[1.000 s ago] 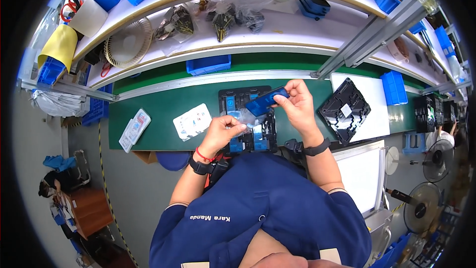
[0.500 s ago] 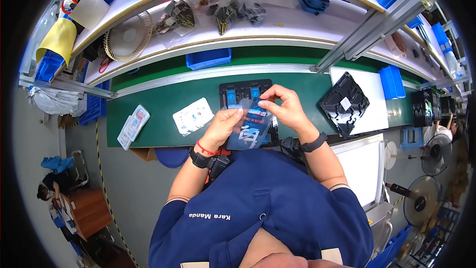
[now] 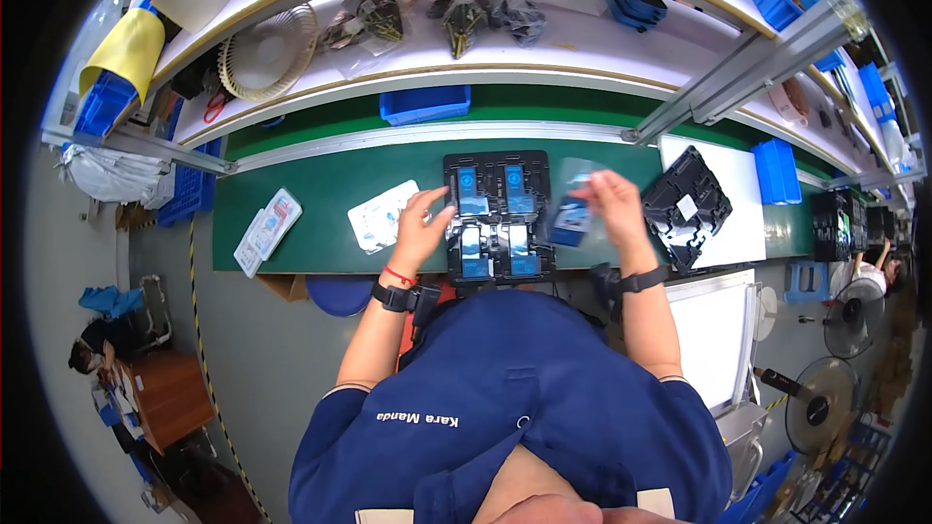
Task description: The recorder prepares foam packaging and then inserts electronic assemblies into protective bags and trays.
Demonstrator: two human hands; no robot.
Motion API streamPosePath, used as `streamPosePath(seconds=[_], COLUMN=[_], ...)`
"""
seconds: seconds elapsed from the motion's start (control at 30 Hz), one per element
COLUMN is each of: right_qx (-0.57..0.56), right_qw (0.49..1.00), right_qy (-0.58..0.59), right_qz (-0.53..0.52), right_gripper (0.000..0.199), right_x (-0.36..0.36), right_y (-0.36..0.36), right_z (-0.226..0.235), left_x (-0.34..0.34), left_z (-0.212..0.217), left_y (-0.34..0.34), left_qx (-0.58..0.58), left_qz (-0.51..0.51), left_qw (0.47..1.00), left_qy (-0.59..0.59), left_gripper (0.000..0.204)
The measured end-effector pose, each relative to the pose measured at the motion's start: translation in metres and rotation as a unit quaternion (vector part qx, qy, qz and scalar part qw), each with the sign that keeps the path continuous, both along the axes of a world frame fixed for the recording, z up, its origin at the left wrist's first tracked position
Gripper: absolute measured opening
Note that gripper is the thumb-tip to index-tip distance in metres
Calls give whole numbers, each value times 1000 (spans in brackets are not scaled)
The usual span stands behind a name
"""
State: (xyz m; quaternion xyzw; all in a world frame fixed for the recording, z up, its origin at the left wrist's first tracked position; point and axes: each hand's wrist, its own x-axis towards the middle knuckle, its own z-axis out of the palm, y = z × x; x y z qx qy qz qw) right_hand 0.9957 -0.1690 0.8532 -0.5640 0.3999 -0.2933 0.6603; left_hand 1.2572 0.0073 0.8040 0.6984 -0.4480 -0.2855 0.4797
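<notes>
Where the green surface (image 3: 320,199) runs across the middle of the frame, its left part carries a small white packet (image 3: 269,230) near the front edge and a white card with pale blue marks (image 3: 384,215) a little right of it, both lying flat and tilted. The left hand (image 3: 424,221) rests just right of that card, fingers loosely curled and holding nothing, its fingertips touching the left rim of the black compartment tray (image 3: 497,218) at the frame's centre. That tray stands with its long axis running away from the person and holds blue-topped parts in its four pockets, two far and two near. Just right of the tray, raised above the surface, the right hand (image 3: 610,206) pinches a small clear bag with a blue part inside (image 3: 572,213); the bag hangs at the tray's right edge, level with its middle, so the right hand is the nearer one to the right-hand pockets. Further right lies a second black tray (image 3: 685,206), skewed, on a white sheet (image 3: 738,184). Open green room is between the white card and the left tray rim and along the far strip below the shelf rail; the near edge sits close against the person's body.
</notes>
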Motion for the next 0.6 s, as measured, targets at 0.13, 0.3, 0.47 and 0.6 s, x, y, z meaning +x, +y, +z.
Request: streamPosePath(seconds=[0.13,0.3,0.47,0.6], right_qx=[20,-448,-321,-401], right_qw=[986,774,878,819], right_qy=[164,437,294,338], right_qz=[-36,-97,198,231], right_gripper=[19,35,27,31], right_x=[-52,-33,18,37], right_y=[-58,-35,26,54], right_z=[-84,-108,-91,-92], left_x=[42,54,64,67], left_z=[-74,-98,-121,-121], left_y=[45,62,62,61], left_qx=[140,162,114,142], left_qz=[55,47,64,86], left_qw=[940,919,918,910], left_qy=[-305,-356,-375,-380], left_gripper=[44,40,20,15])
